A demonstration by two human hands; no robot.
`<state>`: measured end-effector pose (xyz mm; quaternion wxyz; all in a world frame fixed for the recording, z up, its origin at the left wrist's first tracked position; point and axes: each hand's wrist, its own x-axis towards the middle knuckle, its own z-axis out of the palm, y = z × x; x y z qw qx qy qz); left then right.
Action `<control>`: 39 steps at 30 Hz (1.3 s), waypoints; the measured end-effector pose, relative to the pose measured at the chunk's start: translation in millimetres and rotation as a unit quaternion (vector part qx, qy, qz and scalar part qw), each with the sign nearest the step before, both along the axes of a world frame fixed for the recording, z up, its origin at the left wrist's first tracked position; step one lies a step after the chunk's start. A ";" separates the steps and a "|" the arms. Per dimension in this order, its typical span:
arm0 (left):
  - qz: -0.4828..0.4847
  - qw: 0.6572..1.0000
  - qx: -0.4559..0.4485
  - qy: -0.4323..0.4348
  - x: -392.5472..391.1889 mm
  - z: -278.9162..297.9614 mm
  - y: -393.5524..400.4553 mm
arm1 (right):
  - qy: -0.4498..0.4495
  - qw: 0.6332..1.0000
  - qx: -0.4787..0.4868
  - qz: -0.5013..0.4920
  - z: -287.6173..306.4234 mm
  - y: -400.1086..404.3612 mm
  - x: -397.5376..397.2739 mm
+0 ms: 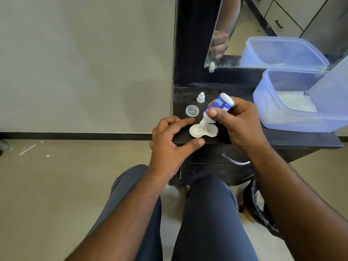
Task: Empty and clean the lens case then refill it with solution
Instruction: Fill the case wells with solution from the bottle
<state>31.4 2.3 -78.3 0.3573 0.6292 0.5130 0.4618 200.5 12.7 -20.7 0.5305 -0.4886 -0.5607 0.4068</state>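
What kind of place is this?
Probably a home dressing or vanity corner: a mirror leans behind a small black drawer unit against a plain wall, with cabinets reflected in it.

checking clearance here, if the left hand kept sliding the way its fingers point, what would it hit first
Most likely the lens case. The left hand rests on the dark countertop with its fingers aimed right, and the case's open left well lies just past the fingertips. Depth is hard to judge, so contact could be slightly off.

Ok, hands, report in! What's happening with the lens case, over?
Right hand grips tipped solution bottle, nozzle over left well of lens case. Left hand open beside case. Bottle cap and case lid lie behind, clear.
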 end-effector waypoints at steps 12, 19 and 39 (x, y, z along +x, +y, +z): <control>0.008 1.000 -0.008 -0.007 -0.3 0.4 -0.5 | 0.018 1.000 -0.003 0.009 1.4 0.1 1.6; 0.004 1.000 -0.010 0.000 -0.5 1.5 -0.5 | 0.014 1.000 -0.009 0.014 2.9 -1.7 0.1; 0.003 1.000 -0.009 -0.003 0.3 4.0 -1.0 | 0.010 1.000 -0.015 0.005 2.6 -1.4 1.8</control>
